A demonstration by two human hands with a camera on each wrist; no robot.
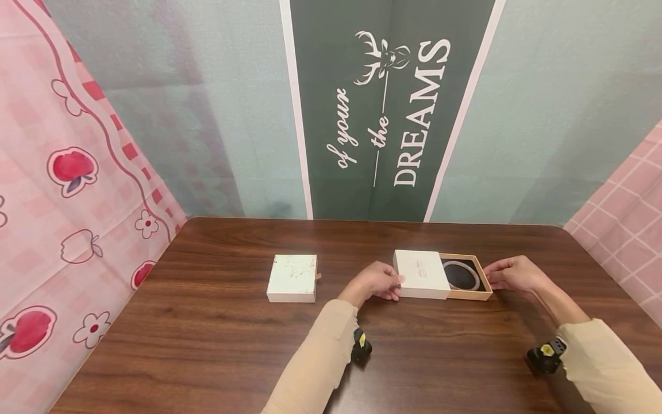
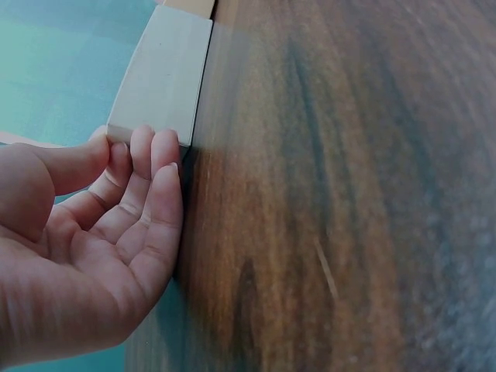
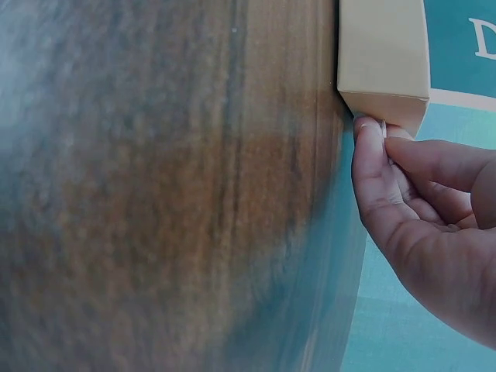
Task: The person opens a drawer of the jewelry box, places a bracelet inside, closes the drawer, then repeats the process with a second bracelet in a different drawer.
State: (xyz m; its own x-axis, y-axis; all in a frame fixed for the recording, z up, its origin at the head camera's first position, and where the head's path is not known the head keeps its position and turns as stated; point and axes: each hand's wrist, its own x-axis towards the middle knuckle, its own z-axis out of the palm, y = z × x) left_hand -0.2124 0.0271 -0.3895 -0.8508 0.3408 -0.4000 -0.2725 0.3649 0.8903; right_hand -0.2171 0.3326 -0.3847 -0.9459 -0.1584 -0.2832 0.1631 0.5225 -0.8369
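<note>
A white box sleeve point(image 1: 421, 273) with faint print lies on the table, and its tan drawer point(image 1: 468, 295) stands partly out on the right. Inside the drawer a pale bangle point(image 1: 476, 272) circles a dark pad; its left part is hidden under the sleeve. My left hand point(image 1: 378, 280) grips the sleeve's left end, thumb near the top edge and fingertips against the end face. At the drawer's right end, my right hand point(image 1: 519, 275) pinches a small pale pull tab point(image 3: 384, 128) between thumb and forefinger.
A second white box point(image 1: 292, 276), closed and speckled on top, sits to the left with a small tab on its right side. Both boxes rest on a dark wooden table point(image 1: 207, 322). Behind the table hangs a green cloth point(image 1: 341, 195) with printed words.
</note>
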